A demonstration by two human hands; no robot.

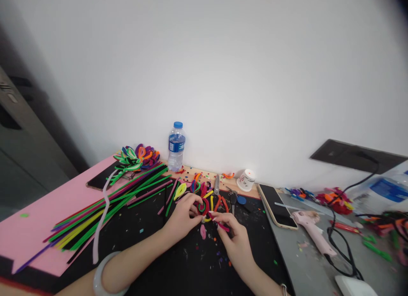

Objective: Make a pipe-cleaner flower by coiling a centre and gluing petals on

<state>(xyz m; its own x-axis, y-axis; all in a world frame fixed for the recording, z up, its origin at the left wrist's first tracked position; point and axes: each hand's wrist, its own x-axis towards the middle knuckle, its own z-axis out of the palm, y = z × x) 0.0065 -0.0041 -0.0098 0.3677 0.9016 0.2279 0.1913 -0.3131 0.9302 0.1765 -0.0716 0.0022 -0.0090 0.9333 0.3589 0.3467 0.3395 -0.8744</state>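
Over the black work mat (178, 266), my left hand (182, 215) pinches a round coil of red and green pipe cleaner (203, 207) between thumb and fingers. Close beside it on the right, my right hand (235, 238) is closed on a short magenta pipe cleaner (223, 227); its far end reaches the coil's edge. A small pink loop (203, 232) lies just below the coil. Behind the hands are a yellow loop (180, 190), orange-handled scissors (218, 198) and several bent coloured pieces. The fingers partly cover the coil.
Long pipe cleaners (111, 215) spread across the left, near finished pipe-cleaner flowers (137, 158) and a dark phone (103, 177). A water bottle (176, 149) and paper cup (246, 180) stand by the wall. At right are another phone (277, 206) and a corded pink glue gun (314, 232).
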